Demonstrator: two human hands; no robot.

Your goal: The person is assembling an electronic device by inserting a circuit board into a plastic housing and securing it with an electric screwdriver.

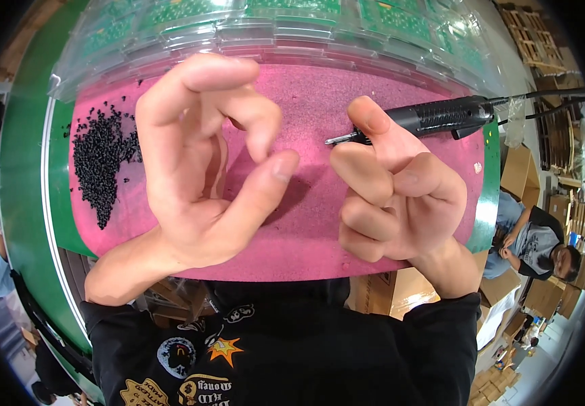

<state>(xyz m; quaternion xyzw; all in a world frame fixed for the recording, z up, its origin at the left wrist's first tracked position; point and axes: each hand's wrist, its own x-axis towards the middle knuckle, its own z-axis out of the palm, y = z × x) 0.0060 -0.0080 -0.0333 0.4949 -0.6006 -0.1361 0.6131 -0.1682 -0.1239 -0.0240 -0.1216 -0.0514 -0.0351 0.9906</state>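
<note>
Both hands are raised over the pink mat (pixel 299 254), wrists coming up from the lower edge out of black sleeves (pixel 455 323). The left hand (pixel 179 177) stands with its fingers arched over and its thumb reaching inward, making an open C; thumb and nearest fingertip are close but apart, and nothing shows in the gap, so its fingers are released. The right hand (pixel 411 196) is turned with its palm side largely up, one digit pointing away and the others folded inward; nothing shows in its fingers, but the inside of the folds is hidden, so whether they grasp anything cannot be told. The screwdriver (pixel 438 118), black, lies just beyond the right hand at the mat's far right, its bit pointing left; fingertips cover part of its front, and whether they touch it is unclear. Its cord (pixel 539 95) runs off to the right. The pile of small black parts (pixel 99 159) lies on the mat left of the left hand, which hides some of its right edge; single pieces are too small to make out. Clear trays (pixel 238 32) with green boards (pixel 282 8) are cut off by the upper edge, and glare blurs their contents.
</note>
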